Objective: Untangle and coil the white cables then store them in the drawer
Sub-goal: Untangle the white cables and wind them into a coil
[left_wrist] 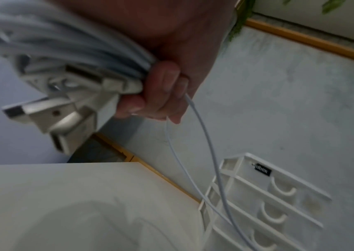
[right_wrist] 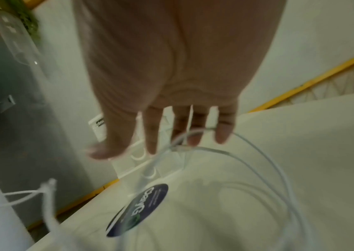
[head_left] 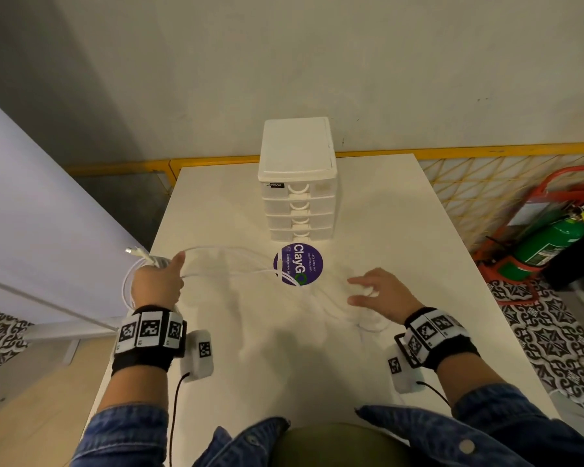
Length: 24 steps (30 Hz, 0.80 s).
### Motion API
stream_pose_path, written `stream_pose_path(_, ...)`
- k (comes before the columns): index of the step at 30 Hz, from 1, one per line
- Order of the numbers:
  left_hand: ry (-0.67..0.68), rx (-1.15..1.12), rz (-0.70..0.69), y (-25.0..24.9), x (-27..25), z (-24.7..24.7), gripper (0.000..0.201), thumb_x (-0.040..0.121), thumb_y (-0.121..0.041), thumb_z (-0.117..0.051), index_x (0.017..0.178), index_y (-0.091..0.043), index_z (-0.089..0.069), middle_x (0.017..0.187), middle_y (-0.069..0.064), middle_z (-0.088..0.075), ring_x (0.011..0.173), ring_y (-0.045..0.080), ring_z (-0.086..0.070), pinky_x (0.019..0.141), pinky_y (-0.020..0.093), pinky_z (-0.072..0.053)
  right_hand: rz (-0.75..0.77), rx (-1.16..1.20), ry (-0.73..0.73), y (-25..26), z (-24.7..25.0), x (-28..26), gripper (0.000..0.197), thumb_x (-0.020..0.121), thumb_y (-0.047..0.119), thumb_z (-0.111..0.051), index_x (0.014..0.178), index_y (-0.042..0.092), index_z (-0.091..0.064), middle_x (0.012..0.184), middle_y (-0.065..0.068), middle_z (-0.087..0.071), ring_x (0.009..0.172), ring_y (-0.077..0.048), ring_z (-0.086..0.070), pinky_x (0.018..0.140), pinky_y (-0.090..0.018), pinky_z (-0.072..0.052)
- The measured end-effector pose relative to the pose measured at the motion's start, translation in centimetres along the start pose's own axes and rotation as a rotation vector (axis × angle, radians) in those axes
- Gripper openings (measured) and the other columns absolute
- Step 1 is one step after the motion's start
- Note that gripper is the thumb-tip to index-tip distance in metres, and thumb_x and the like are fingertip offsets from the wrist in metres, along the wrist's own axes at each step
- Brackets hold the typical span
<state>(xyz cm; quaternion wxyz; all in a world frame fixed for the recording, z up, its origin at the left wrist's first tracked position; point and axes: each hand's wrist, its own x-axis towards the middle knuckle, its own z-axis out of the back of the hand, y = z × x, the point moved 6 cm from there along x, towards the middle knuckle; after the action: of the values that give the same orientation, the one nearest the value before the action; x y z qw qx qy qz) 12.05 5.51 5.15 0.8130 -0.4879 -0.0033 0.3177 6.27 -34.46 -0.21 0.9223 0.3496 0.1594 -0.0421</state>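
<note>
White cables (head_left: 236,264): loose strands run across the bench (head_left: 385,230) from the left hand, over the round purple sticker (head_left: 299,262), to a slack heap under the right hand; long axis left to right, across the person.
Drawer unit (head_left: 299,197): at the far middle of the bench, beyond the sticker; all drawers look pushed in.
Coiled part (left_wrist: 64,47): bundled loops with USB plugs (left_wrist: 43,108) sticking out, at the bench's left edge.
Left hand (head_left: 157,283): fingers (left_wrist: 163,84) curled tight round the coil; two strands trail from it toward the drawer unit.
Right hand (head_left: 378,293): fingers (right_wrist: 152,135) spread and fairly straight, low over the loose heap; a strand crosses the fingertips, no clear hold on it.
Nearer hand: the right, by my reading, lies closest to the uncoiled slack; feeding it leftward to the coil looks the likely next move.
</note>
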Motion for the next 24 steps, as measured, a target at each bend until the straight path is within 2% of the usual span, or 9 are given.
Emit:
stream_pose_path(3, 0.072, 0.082, -0.043, -0.9, -1.6, -2.0, 0.043, 0.084, -0.049, -0.061, 0.069, -0.009, -0.055, 0.058, 0.006, -0.054, 0.047, 0.020, -0.045, 0.057, 0.030, -0.042, -0.023, -0.154, -0.101, 1.7, 0.9, 0.3, 0.066, 0.076, 0.051, -0.067, 0.134, 0.027, -0.046, 0.147, 0.000, -0.034, 0.136, -0.021, -0.026, 0.113, -0.038, -0.023)
stream_pose_path(7, 0.270, 0.015, -0.151, -3.8, -5.6, -6.2, 0.037, 0.085, -0.041, -0.064, 0.074, -0.006, -0.057, 0.054, 0.005, -0.051, 0.043, 0.017, -0.041, 0.044, 0.024, -0.037, 0.199, 0.058, -0.015, 8.3, -0.6, 0.3, 0.113, 0.063, 0.046, -0.080, 0.147, 0.022, -0.009, 0.155, 0.001, -0.021, 0.141, -0.018, -0.021, 0.115, -0.032, -0.018)
stream_pose_path(9, 0.375, -0.022, -0.213, -5.3, -7.4, -7.8, 0.033, 0.084, -0.038, -0.066, 0.073, -0.007, -0.058, 0.052, 0.003, -0.049, 0.040, 0.014, -0.041, 0.041, 0.022, -0.037, 0.316, 0.054, -0.102, 10.9, -0.9, 0.6, 0.129, 0.056, 0.046, -0.083, 0.147, 0.023, 0.005, 0.156, 0.000, -0.016, 0.142, -0.018, -0.019, 0.117, -0.039, -0.017)
stream_pose_path(12, 0.565, -0.021, -0.315, -7.1, -9.8, -9.3, 0.033, 0.082, -0.035, -0.069, 0.068, -0.010, -0.053, 0.042, -0.003, -0.043, 0.032, 0.009, -0.035, 0.036, 0.019, -0.032, 0.434, -0.137, -0.323, 13.1, 0.2, 1.1, 0.125, 0.063, 0.042, -0.080, 0.145, 0.023, 0.013, 0.159, 0.001, -0.001, 0.146, -0.016, 0.000, 0.117, -0.045, 0.000)
stream_pose_path(13, 0.634, -0.005, -0.342, -7.4, -10.4, -9.5, 0.034, 0.083, -0.035, -0.069, 0.066, -0.011, -0.051, 0.039, -0.005, -0.040, 0.031, 0.009, -0.033, 0.036, 0.018, -0.029, 0.458, -0.187, -0.345, 13.6, 0.7, 1.2, 0.116, 0.069, 0.037, -0.076, 0.146, 0.025, 0.010, 0.159, 0.001, -0.005, 0.146, -0.016, 0.001, 0.118, -0.045, 0.003)
stream_pose_path(15, 0.781, 0.059, -0.362, -7.7, -11.5, -9.9, 0.035, 0.084, -0.039, -0.066, 0.068, -0.010, -0.053, 0.039, -0.005, -0.036, 0.032, 0.010, -0.031, 0.036, 0.018, -0.027, 0.480, -0.210, -0.302, 13.8, 1.7, 1.8, 0.086, 0.078, 0.022, -0.066, 0.146, 0.027, -0.014, 0.145, 0.000, -0.042, 0.140, -0.017, -0.025, 0.118, -0.045, -0.003)
stream_pose_path(18, 0.993, 0.250, -0.406, -7.4, -13.4, -10.4, 0.040, 0.084, -0.048, -0.061, 0.072, -0.010, -0.059, 0.038, -0.004, -0.040, 0.033, 0.010, -0.033, 0.038, 0.019, -0.031, 0.536, -0.236, -0.299, 14.2, 3.8, 2.4, 0.028, 0.083, 0.015, -0.057, 0.107, 0.026, -0.066, 0.097, 0.003, -0.072, 0.099, -0.019, -0.061, 0.105, -0.039, -0.024)
stream_pose_path(20, 1.106, 0.303, -0.453, -7.3, -14.6, -10.8, 0.038, 0.086, -0.043, -0.061, 0.058, -0.018, -0.057, 0.034, -0.006, -0.040, 0.031, 0.010, -0.033, 0.041, 0.022, -0.032, 0.575, -0.323, -0.351, 14.7, 5.0, 2.6, 0.017, 0.085, 0.017, -0.056, 0.090, 0.025, -0.071, 0.089, 0.003, -0.073, 0.087, -0.020, -0.063, 0.092, -0.037, -0.031)
stream_pose_path(24, 1.324, 0.154, -0.460, -7.9, -16.4, -11.6, 0.051, 0.090, -0.022, -0.062, 0.042, -0.020, -0.045, 0.031, -0.004, -0.037, 0.027, 0.012, -0.028, 0.042, 0.028, -0.024, 0.551, -0.230, -0.388, 14.0, 6.2, 3.0, 0.018, 0.089, 0.016, -0.051, 0.093, 0.018, -0.068, 0.095, 0.002, -0.074, 0.089, -0.021, -0.067, 0.085, -0.034, -0.042)
